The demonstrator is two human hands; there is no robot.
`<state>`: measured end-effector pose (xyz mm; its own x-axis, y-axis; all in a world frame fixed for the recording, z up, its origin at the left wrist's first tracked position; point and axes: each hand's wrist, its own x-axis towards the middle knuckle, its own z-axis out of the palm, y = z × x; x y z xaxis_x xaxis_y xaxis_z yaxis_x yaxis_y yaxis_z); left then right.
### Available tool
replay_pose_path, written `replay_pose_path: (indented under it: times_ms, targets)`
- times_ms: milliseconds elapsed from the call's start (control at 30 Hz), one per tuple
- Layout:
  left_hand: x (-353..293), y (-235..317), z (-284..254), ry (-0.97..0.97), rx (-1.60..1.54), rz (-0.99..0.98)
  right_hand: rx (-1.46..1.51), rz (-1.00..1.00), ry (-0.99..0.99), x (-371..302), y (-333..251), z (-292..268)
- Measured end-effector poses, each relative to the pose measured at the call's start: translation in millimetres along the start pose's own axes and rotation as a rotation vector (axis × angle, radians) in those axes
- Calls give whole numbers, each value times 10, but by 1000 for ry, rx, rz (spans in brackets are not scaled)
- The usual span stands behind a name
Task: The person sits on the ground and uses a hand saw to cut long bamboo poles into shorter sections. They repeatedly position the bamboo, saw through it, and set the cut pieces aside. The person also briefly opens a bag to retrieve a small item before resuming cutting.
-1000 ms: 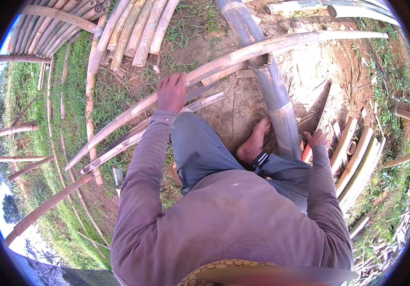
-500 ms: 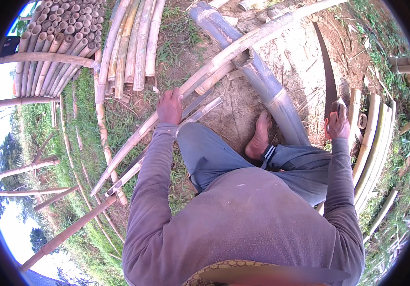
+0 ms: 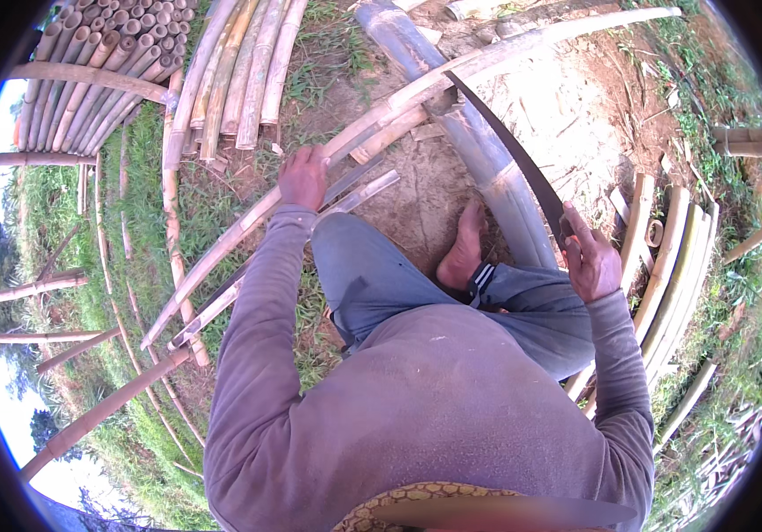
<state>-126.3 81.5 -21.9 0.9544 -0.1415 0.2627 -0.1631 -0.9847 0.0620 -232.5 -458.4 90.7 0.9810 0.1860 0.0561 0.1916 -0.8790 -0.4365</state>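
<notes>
A long split-looking bamboo pole [image 3: 230, 232] slants from lower left to upper right across a thick grey bamboo trunk [image 3: 507, 191] on the ground. My left hand [image 3: 303, 177] is closed around the pole, left of the trunk. In my right hand [image 3: 595, 259], near my right knee, is a hand saw [image 3: 515, 146] whose handle is mostly covered by my fingers. Its dark, tapering blade points up and left, the tip at the pole where it crosses the trunk. Whether the teeth touch the pole I cannot tell. A shorter bamboo piece [image 3: 391, 135] lies beneath the pole.
Several bamboo poles [image 3: 261, 71] lie at the upper left, beside a rack of stacked bamboo [image 3: 88, 89]. More cut poles [image 3: 669, 266] lie to my right. Thin strips [image 3: 367, 189] rest by my left knee. My bare foot [image 3: 463, 248] is close to the trunk.
The saw has swung left from upright beside the trunk, bringing its tip to the pole. My right hand has moved left with it. My left hand keeps its hold on the pole.
</notes>
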Motion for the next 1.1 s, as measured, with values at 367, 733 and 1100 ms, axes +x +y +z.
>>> replay_pose_path:
  times_ms: [367, 733, 1100]
  targets:
    - [10, 27, -48, -13, -12, 3, 39, 10, 28, -12, -109, 99]
    - [65, 47, -77, -150, 29, -68, -153, 18, -19, 12, -111, 237]
    - [10, -27, 42, -66, -11, -55, -131, 26, -43, -63, -101, 244]
